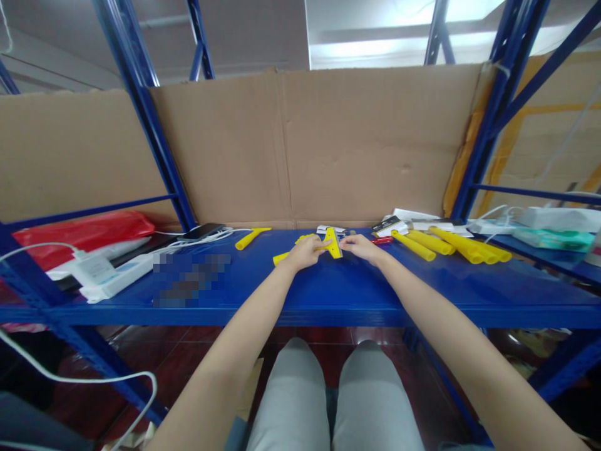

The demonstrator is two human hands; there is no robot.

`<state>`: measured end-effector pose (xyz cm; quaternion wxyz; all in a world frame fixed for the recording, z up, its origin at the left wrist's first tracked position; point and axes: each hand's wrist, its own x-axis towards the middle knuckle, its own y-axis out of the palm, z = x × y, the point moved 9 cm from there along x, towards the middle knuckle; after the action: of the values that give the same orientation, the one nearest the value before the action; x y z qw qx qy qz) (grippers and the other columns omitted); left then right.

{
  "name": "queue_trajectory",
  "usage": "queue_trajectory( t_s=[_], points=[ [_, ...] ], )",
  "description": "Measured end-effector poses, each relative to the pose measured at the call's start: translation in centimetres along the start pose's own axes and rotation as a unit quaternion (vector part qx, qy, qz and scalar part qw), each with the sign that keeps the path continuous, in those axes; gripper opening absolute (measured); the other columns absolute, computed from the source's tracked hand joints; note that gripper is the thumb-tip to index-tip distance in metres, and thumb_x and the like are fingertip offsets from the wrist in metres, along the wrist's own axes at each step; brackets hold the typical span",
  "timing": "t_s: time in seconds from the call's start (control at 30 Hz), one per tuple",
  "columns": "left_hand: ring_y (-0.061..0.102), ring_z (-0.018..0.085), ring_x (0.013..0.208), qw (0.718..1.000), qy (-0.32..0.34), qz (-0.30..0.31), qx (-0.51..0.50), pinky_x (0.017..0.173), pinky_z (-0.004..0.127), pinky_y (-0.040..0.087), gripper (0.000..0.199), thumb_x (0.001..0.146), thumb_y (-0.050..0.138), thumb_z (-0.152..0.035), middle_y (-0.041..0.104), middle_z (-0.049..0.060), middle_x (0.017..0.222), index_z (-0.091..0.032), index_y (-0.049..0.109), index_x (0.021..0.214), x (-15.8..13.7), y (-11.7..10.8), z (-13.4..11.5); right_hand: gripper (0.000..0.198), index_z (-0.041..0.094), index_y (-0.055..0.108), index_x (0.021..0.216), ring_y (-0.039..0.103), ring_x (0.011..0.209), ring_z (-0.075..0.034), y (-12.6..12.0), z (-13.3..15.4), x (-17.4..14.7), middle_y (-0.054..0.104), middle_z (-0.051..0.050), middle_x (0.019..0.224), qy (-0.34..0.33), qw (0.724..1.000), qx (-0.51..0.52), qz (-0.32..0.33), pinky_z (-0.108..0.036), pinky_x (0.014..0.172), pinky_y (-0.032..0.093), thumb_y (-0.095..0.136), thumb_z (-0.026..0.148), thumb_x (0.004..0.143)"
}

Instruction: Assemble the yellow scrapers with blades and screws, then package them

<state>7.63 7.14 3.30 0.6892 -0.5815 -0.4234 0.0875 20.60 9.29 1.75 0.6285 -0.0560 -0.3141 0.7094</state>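
My left hand (306, 252) is closed around the handle of a yellow scraper (333, 243), its broad head turned to the right. Along that head runs a thin metallic blade (340, 240). My right hand (361, 248) is pinched at the blade side; what lies between its fingertips is too small to make out. Under and beside my left hand, another yellow handle (280, 258) shows in part. A second yellow scraper (252, 238) lies apart to the left. Just right of my right hand is a small red item (382, 240).
Several yellow handles (457, 244) lie on the right of the blue shelf (347, 291), near a black-and-white packet (392, 225). A white power strip (122, 275) with cables and a red bag (89, 232) sit left. Cardboard (366, 144) stands behind, between blue posts.
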Motion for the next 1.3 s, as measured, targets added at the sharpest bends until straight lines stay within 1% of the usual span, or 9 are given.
queue_trajectory(
  t_s=[0.2, 0.33, 0.5, 0.63, 0.9, 1.0, 1.1, 1.2, 1.3],
  points=[
    [0.059, 0.017, 0.087, 1.0, -0.013, 0.016, -0.009, 0.082, 0.027, 0.045, 0.04, 0.087, 0.052, -0.017, 0.063, 0.005, 0.093, -0.027, 0.061, 0.125, 0.0, 0.0, -0.1, 0.011, 0.017, 0.066, 0.06, 0.058, 0.073, -0.015, 0.3, -0.1, -0.1, 0.067, 0.0, 0.071, 0.008, 0.999, 0.042, 0.02, -0.031, 0.082, 0.043, 0.061, 0.022, 0.069],
    [0.059, 0.017, 0.087, 1.0, -0.009, 0.012, -0.009, 0.08, 0.027, 0.045, 0.04, 0.087, 0.051, -0.017, 0.063, 0.006, 0.094, -0.025, 0.061, 0.125, 0.0, -0.1, -0.1, 0.008, 0.017, 0.065, 0.061, 0.056, 0.071, -0.015, 0.5, -0.2, -0.3, 0.065, 0.0, 0.069, 0.02, 0.996, 0.082, 0.031, -0.03, 0.081, 0.042, 0.062, 0.022, 0.067],
    [0.059, 0.016, 0.087, 1.0, 0.001, 0.001, -0.016, 0.081, 0.027, 0.045, 0.038, 0.088, 0.05, -0.018, 0.062, 0.006, 0.094, -0.024, 0.063, 0.123, 0.0, -0.3, -0.1, 0.003, 0.017, 0.064, 0.062, 0.056, 0.072, -0.014, 0.4, 0.1, -0.7, 0.066, 0.0, 0.07, 0.033, 0.992, 0.122, 0.03, -0.03, 0.083, 0.041, 0.062, 0.018, 0.064],
    [0.059, 0.016, 0.087, 1.0, 0.001, -0.005, -0.021, 0.082, 0.027, 0.045, 0.037, 0.088, 0.05, -0.018, 0.063, 0.006, 0.095, -0.024, 0.063, 0.122, 0.0, -0.3, 0.0, 0.003, 0.016, 0.064, 0.062, 0.056, 0.072, -0.014, 0.3, 0.1, -0.9, 0.065, 0.001, 0.07, 0.04, 0.991, 0.128, 0.022, -0.03, 0.084, 0.041, 0.062, 0.019, 0.063],
    [0.06, 0.016, 0.093, 0.999, -0.006, -0.014, -0.034, 0.087, 0.027, 0.045, 0.038, 0.088, 0.052, -0.02, 0.064, 0.006, 0.1, -0.026, 0.062, 0.124, 0.0, -0.4, 0.4, 0.008, 0.016, 0.064, 0.063, 0.06, 0.08, -0.017, 0.4, 0.1, -0.7, 0.068, -0.002, 0.074, 0.04, 0.992, 0.112, 0.034, -0.033, 0.085, 0.044, 0.061, 0.022, 0.066],
    [0.06, 0.017, 0.094, 0.999, -0.026, -0.019, -0.024, 0.089, 0.028, 0.045, 0.04, 0.087, 0.052, -0.018, 0.064, 0.007, 0.1, -0.023, 0.061, 0.126, 0.0, -0.5, 1.0, 0.006, 0.016, 0.066, 0.066, 0.062, 0.086, -0.018, 0.0, -0.1, -0.6, 0.07, -0.005, 0.082, 0.042, 0.992, 0.117, 0.021, -0.033, 0.089, 0.044, 0.061, 0.019, 0.067],
    [0.06, 0.018, 0.094, 0.998, -0.056, -0.015, -0.002, 0.089, 0.028, 0.045, 0.041, 0.086, 0.052, -0.017, 0.063, 0.007, 0.1, -0.024, 0.061, 0.126, -0.1, -0.6, 1.8, 0.01, 0.016, 0.067, 0.071, 0.063, 0.09, -0.018, -0.6, -0.7, -0.3, 0.071, -0.007, 0.089, 0.042, 0.994, 0.098, -0.004, -0.033, 0.09, 0.045, 0.058, 0.016, 0.071],
    [0.06, 0.017, 0.094, 0.997, -0.08, -0.012, 0.019, 0.09, 0.028, 0.044, 0.042, 0.086, 0.052, -0.017, 0.063, 0.006, 0.102, -0.025, 0.061, 0.126, -0.3, -0.7, 2.3, 0.018, 0.014, 0.069, 0.079, 0.064, 0.09, -0.018, -1.4, -1.8, 0.3, 0.071, -0.01, 0.095, 0.051, 0.997, 0.043, -0.046, -0.033, 0.088, 0.047, 0.052, 0.012, 0.075],
    [0.06, 0.018, 0.093, 0.995, -0.097, -0.002, 0.039, 0.087, 0.027, 0.045, 0.042, 0.086, 0.052, -0.018, 0.063, 0.006, 0.099, -0.025, 0.06, 0.126, -0.4, -0.8, 2.4, 0.031, 0.01, 0.069, 0.095, 0.065, 0.091, -0.018, -2.7, -2.2, 1.0, 0.07, -0.013, 0.102, 0.047, 0.992, -0.053, -0.106, -0.03, 0.085, 0.049, 0.042, 0.006, 0.079]
  ],
)
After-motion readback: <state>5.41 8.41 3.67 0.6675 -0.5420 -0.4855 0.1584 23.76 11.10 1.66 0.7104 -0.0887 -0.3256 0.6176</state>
